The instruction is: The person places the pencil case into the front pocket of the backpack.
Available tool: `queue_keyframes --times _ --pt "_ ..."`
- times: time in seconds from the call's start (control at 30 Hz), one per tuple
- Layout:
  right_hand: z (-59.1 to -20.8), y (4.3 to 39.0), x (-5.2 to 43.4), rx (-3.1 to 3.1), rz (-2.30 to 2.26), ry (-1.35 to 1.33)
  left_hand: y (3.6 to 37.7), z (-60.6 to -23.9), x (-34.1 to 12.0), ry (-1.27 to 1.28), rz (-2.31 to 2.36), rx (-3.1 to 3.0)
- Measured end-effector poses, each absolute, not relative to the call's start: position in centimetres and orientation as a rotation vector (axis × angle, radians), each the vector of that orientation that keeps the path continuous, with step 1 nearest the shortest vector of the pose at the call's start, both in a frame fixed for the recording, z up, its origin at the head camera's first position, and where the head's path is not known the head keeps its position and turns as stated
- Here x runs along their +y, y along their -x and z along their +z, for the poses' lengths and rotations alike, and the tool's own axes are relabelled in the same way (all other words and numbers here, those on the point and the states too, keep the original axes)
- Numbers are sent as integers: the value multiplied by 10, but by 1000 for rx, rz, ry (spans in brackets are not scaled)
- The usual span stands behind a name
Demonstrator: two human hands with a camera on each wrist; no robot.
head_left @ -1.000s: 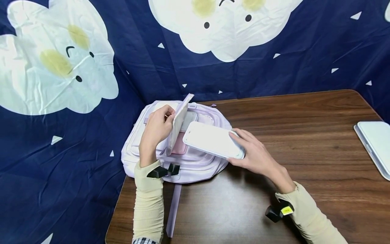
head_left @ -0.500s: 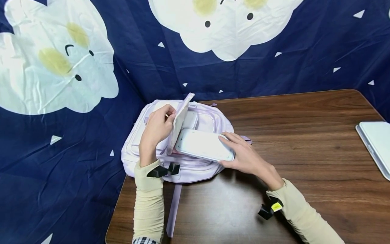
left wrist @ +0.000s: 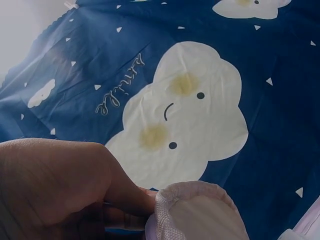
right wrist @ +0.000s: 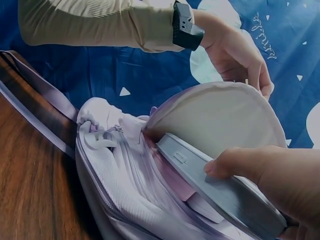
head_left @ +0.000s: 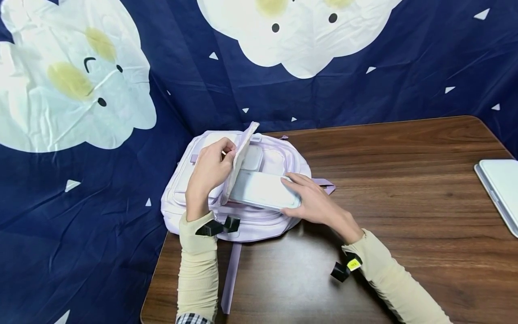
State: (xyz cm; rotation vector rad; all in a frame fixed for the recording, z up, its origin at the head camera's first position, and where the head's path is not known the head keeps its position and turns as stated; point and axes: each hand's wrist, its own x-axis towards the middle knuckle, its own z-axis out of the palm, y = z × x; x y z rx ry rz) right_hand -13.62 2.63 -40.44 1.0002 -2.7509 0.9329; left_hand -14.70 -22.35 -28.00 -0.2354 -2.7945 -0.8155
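A pale lavender backpack (head_left: 259, 229) lies on the table with its front pocket flap (head_left: 238, 167) raised. My left hand (head_left: 210, 168) pinches the flap's edge between thumb and fingers and holds it up. My right hand (head_left: 313, 200) grips one end of a flat, pale case (head_left: 265, 191) with rounded corners. In the right wrist view, a small latch shows on the side of the case (right wrist: 200, 172), and its far end is inside the pocket under the flap. A pink item (right wrist: 175, 180) lies beneath it. A translucent pale box (head_left: 252, 158) sits beside it in the pocket.
Another pale flat case (head_left: 499, 189) lies at the table's right edge. Lavender straps hang off the bag, one strap (head_left: 232, 279) toward the front and one loop (head_left: 325, 184) at right. A navy curtain (head_left: 182, 67) with clouds stands behind and left of the wooden table (head_left: 396, 180).
My right hand has moved left and down with the pale case, whose far end has gone from above the pocket to under the flap. My left hand has stayed holding the flap.
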Motion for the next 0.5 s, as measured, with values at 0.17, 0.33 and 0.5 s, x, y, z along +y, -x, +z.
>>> queue_keyframes --times 0.17,0.33,0.5 --pt "-404 140 21 -2762 942 -1008 146 -279 -222 236 -819 -2788" --pt "-406 146 13 -2772 933 -1023 147 -279 -220 245 -816 -2767" --pt "-408 152 2 -2785 940 -1036 147 -279 -219 235 -829 -2754"
